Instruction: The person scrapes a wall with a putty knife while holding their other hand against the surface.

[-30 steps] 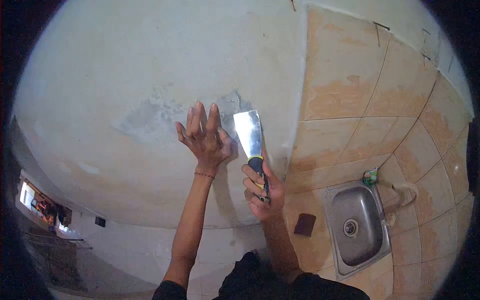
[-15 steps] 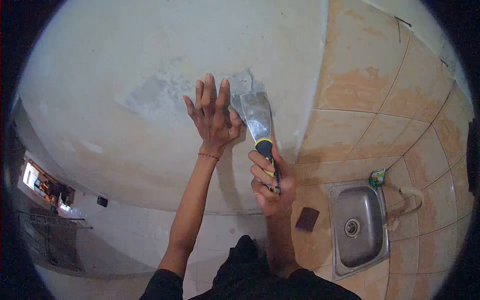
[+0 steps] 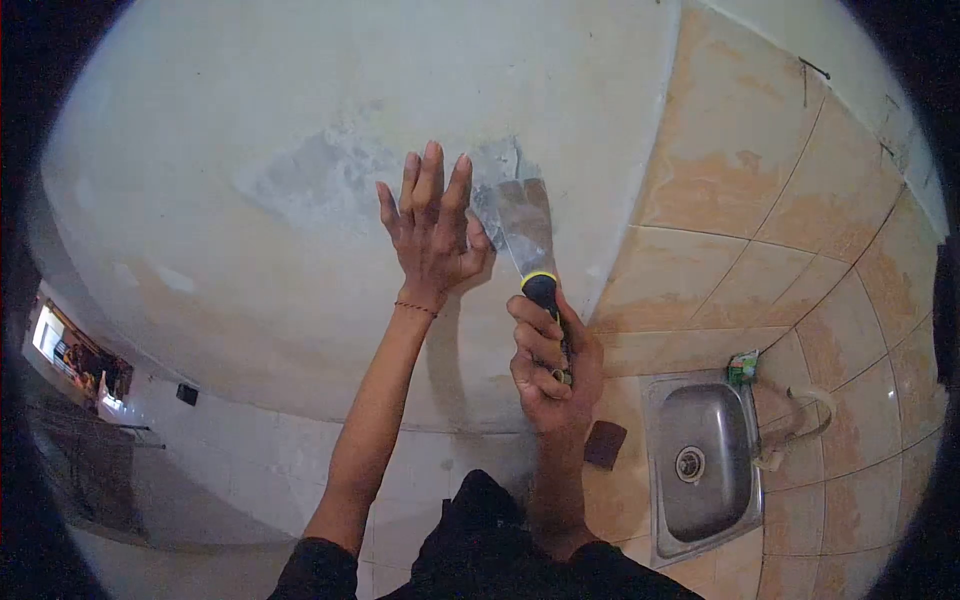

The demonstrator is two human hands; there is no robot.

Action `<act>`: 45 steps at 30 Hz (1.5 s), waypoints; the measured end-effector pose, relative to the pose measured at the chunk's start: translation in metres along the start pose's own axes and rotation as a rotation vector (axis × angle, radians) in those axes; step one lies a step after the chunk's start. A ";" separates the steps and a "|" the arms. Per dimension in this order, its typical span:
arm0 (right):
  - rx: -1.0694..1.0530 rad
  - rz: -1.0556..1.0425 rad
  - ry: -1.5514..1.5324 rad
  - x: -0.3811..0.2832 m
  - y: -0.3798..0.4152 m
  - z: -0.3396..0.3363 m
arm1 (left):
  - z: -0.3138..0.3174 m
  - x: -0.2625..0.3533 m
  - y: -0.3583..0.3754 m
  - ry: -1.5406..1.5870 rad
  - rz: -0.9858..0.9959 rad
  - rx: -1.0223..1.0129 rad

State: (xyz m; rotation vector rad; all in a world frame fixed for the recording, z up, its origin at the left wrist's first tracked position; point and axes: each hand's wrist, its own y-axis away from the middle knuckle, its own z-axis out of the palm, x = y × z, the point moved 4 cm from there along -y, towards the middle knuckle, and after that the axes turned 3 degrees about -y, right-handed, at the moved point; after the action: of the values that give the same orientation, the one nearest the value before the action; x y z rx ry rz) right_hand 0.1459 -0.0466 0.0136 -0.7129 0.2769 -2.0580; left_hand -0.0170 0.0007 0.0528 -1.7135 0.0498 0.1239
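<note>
My right hand (image 3: 553, 360) is wrapped round the black and yellow handle of a putty knife (image 3: 527, 225). Its wide metal blade points up the wall, with the edge at the right part of a bare grey patch (image 3: 310, 180). Fingers spread, my left hand (image 3: 432, 225) rests against the pale wall (image 3: 270, 300) over that patch, left of the blade. A thin dark cord circles my left wrist. Around the patch the paint ends in a ragged border, and a crack shows just above the blade.
Orange-and-cream tiles (image 3: 690, 270) cover the wall on the right. Below them a steel sink (image 3: 705, 460) is set in a tiled counter, with a brown scouring pad (image 3: 605, 445) beside it. A green packet (image 3: 742, 368) sits at the sink's back corner, near a pale tap (image 3: 815, 410).
The putty knife has shifted slightly right, and its blade has turned, now reflecting brown instead of bright silver. My left hand stays spread on the wall. The whole view has tilted a little.
</note>
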 end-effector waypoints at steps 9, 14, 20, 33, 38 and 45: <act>0.020 -0.048 -0.047 0.004 0.000 0.010 | -0.001 0.001 -0.001 0.008 0.000 -0.007; -0.014 -0.034 -0.040 0.001 0.003 0.004 | 0.001 0.000 0.000 -0.013 0.018 0.016; 0.025 -0.060 -0.033 0.002 0.002 0.000 | 0.000 0.000 0.001 0.016 0.004 0.001; -0.005 -0.031 -0.079 0.006 0.000 0.004 | -0.001 0.002 0.001 0.012 0.003 0.005; -0.002 -0.071 -0.041 0.008 0.002 0.006 | -0.001 0.002 0.000 0.030 0.016 0.011; -0.002 -0.093 0.022 0.005 0.002 0.001 | 0.000 0.000 -0.001 0.011 0.011 0.023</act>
State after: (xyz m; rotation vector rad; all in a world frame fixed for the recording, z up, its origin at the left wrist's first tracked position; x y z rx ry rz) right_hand 0.1455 -0.0518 0.0161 -0.7158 0.2625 -2.1551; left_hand -0.0164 0.0009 0.0539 -1.6910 0.0689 0.1215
